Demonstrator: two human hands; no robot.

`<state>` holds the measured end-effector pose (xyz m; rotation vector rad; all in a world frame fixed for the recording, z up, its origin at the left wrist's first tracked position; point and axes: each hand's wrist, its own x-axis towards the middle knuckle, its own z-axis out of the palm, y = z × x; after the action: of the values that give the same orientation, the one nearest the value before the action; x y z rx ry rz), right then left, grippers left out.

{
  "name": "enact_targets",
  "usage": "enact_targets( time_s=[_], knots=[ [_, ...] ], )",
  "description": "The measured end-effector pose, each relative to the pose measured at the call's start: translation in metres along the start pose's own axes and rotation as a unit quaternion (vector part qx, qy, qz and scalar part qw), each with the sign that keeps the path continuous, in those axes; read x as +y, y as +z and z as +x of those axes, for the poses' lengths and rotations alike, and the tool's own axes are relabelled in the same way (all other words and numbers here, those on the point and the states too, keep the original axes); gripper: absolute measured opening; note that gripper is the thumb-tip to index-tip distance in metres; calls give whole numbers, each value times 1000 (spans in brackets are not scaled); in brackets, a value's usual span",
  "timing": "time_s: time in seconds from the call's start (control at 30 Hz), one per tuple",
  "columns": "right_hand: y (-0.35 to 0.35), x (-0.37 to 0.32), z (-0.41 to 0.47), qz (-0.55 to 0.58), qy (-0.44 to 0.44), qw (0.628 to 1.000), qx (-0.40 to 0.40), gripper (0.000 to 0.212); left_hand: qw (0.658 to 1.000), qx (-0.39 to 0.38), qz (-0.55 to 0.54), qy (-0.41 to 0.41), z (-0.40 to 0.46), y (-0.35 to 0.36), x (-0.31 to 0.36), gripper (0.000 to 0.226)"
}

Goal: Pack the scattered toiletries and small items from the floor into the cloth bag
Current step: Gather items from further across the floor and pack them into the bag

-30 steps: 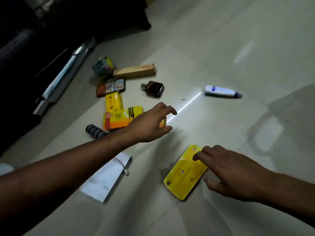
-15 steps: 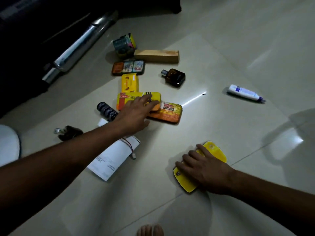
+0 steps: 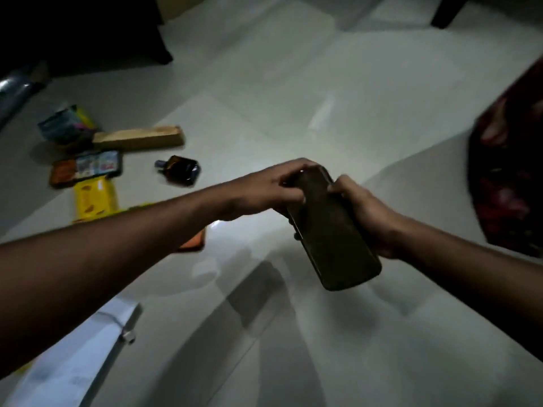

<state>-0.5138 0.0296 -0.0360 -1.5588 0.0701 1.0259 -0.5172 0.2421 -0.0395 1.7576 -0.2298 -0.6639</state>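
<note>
Both hands grip one flat case (image 3: 332,227) above the floor (image 3: 293,83): left hand (image 3: 276,186) curled over its far end, right hand (image 3: 361,210) clamped along its side. The person should keep both grips while carrying it toward the dark patterned cloth (image 3: 511,177) at the floor's right edge, probably the bag.

pale glossy tiled floor (image 3: 293,83); dark furniture (image 3: 73,24) at far left

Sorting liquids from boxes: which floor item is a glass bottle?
The dark brown bottle lying beside the wooden box; the others are flat packets.
</note>
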Motion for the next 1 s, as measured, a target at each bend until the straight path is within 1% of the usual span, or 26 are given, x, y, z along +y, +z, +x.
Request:
enact_targets(
  time_s=[0.07, 0.1, 0.2, 0.27, 0.3, 0.33, 0.4, 0.43, 0.47, 0.5, 0.53, 0.57, 0.6, 0.63, 0.7, 0.73, 0.77, 0.83, 0.87, 0.93, 1.0],
  knots=[
    [-30, -16, -20, 15, -2, 999, 28, 68, 999, 0, -36, 13, 24, 11, 30, 28],
    [-46, -25, -35, 6, -8, 999, 47, 61, 999, 0, -42, 24, 36, 17, 45, 22],
    [-92, -49, -93, -64, -29, 994, 86, 28, 997, 1, -60, 52, 68, 38, 99, 21],
    [-126, -70, -145, -74, -24, 991, 105, 18, 995, -4, -56, 84, 95, 55, 148, 24],
    [-138, -79, -166, -65, -26, 990, 120, 16, 994, -3, -56, 97, 109, 63, 169, 26],
    [-154, -88, -188, -59, -36, 986, 151, 18, 992, -4, -55, 113, 125, 73, 196, 27],
    [-181, -104, -225, -28, -56, 973, 222, 31, 988, 18, -69, 135, 155, 98, 244, 28],
    [-191, -111, -242, -3, -74, 962, 262, 31, 985, 38, -87, 142, 167, 112, 268, 29],
    [-200, -114, -255, 30, -100, 947, 303, 23, 981, 60, -118, 140, 176, 124, 285, 30],
    [-209, -117, -271, 75, -129, 925, 350, 10, 975, 76, -154, 139, 182, 139, 304, 29],
    [-217, -117, -283, 121, -157, 897, 396, 8, 968, 90, -190, 138, 186, 152, 315, 26],
    [-223, -116, -292, 160, -194, 869, 426, 12, 962, 102, -206, 146, 187, 165, 323, 24],
    [-230, -114, -299, 174, -229, 847, 447, 16, 961, 111, -192, 164, 187, 175, 326, 27],
    [-236, -109, -301, 166, -253, 828, 472, 21, 964, 114, -150, 187, 189, 182, 324, 33],
    [-254, -103, -301, 95, -269, 795, 535, 36, 969, 105, -1, 224, 203, 192, 317, 47],
    [-263, -98, -298, 40, -252, 782, 569, 43, 966, 100, 67, 230, 212, 195, 313, 51],
    [-274, -94, -294, -33, -227, 762, 606, 47, 962, 101, 105, 231, 218, 197, 311, 54],
    [-291, -92, -282, -190, -164, 710, 658, 43, 957, 111, 128, 236, 226, 199, 304, 57],
    [-298, -93, -273, -244, -143, 687, 670, 40, 953, 114, 141, 242, 229, 201, 299, 59],
    [-311, -98, -252, -294, -153, 661, 673, 35, 945, 110, 186, 247, 231, 203, 288, 62],
    [-318, -111, -234, -320, -179, 647, 669, 37, 940, 107, 210, 248, 232, 200, 278, 63]
  ],
)
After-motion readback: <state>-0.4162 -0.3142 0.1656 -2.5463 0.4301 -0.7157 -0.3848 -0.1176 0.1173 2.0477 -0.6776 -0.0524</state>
